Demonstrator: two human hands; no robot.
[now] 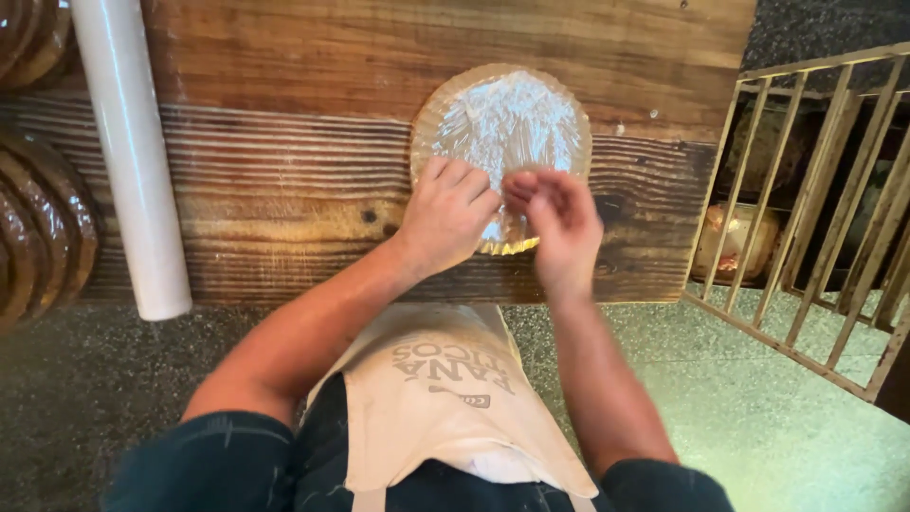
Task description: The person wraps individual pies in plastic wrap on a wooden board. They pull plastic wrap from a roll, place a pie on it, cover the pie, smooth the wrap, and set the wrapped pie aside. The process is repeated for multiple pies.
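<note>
Round, flat loaf (507,123) wrapped in clear cling film, lying on the wooden desk (284,190) near its front edge, right of the middle. The film is crinkled and catches the light; a golden rim shows at the loaf's near side. Left hand (445,213), fingers bent, pressing down on the near left part of the wrapped loaf. Right hand (559,223) at the near right part, fingertips gathered together as if pinching the film; whether film is actually caught between them cannot be told. The two hands lie just beside each other. A white roll of film (128,152) lies well apart, toward the desk's left edge, running from back to front. Dark round loaves (38,228) sit at the far left edge. A metal rack (815,218) stands beyond the right edge, holding a wrapped loaf (735,242). A pale apron (445,398) covers the person's front.
</note>
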